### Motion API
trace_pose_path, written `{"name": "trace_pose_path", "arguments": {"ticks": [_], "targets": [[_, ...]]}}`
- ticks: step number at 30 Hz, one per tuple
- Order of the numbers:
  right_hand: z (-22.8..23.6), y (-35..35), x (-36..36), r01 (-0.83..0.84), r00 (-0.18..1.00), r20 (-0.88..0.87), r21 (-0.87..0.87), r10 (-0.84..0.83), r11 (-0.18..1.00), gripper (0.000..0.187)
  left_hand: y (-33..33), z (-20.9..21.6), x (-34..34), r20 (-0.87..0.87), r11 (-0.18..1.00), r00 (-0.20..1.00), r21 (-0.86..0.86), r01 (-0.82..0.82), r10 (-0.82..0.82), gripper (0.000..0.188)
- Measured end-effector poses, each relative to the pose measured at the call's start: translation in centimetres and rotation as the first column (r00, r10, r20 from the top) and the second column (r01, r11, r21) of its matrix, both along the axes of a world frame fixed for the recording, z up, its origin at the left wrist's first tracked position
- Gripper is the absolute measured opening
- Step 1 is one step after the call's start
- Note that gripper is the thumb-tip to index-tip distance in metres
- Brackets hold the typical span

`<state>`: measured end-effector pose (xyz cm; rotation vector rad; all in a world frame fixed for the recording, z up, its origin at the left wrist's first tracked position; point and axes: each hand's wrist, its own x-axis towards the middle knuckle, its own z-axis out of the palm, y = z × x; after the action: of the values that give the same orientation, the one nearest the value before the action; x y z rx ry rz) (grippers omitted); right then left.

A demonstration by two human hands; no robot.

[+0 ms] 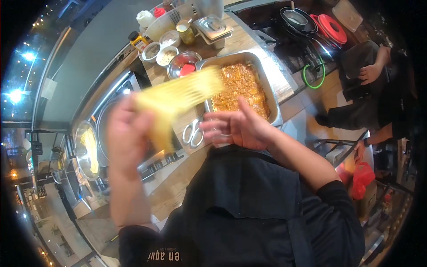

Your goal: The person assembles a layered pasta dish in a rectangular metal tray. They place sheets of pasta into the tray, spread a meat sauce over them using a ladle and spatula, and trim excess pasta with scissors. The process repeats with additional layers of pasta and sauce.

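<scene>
My left hand (131, 133) is closed on a limp, ridged yellow lasagna sheet (182, 91), blurred by motion. The sheet stretches right toward a deep metal baking pan (275, 104), and one part droops below my fingers. Inside the pan lies a layer of reddish-brown meat sauce (240, 84), with a wavy pasta edge showing at its lower left. My right hand (238, 127) is empty, palm turned up and fingers apart, over the near edge of the pan. White-handled scissors (193, 133) lie on the counter between my hands.
More pasta sheets (90, 149) rest in a metal bowl (80, 160) at the left. Behind the pan stand a bowl with a red utensil (187, 69), small bowls (167, 57), a jar (185, 33) and lidded metal containers (213, 27). A stove with pans (296, 20) and another person (373, 84) are at right.
</scene>
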<state>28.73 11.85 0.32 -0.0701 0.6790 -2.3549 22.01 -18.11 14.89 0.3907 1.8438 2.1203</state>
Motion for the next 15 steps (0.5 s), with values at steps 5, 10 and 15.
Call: {"name": "trace_pose_path", "arguments": {"ticks": [5, 10, 15], "targets": [[-0.6, 7.3, -3.6, 0.372, 0.921, 0.177, -0.124, -0.348, 0.92, 0.09, 8.8, -8.5, 2.4, 0.313, 0.986, 0.946, -0.109, 0.123, -0.083, 0.018], [-5.2, 10.3, -5.0, 0.406, 0.887, 0.09, 0.313, -0.452, 0.859, 0.054, 11.8, -12.2, 5.8, 0.413, 0.986, 0.911, -0.154, 0.059, 0.01, 0.017], [-4.6, 9.7, -6.2, 0.177, 0.965, 0.149, 0.229, -0.214, 0.957, 0.071, 11.0, -13.4, 9.0, 0.451, 0.982, 0.881, -0.174, -0.07, 0.143, 0.021]]}}
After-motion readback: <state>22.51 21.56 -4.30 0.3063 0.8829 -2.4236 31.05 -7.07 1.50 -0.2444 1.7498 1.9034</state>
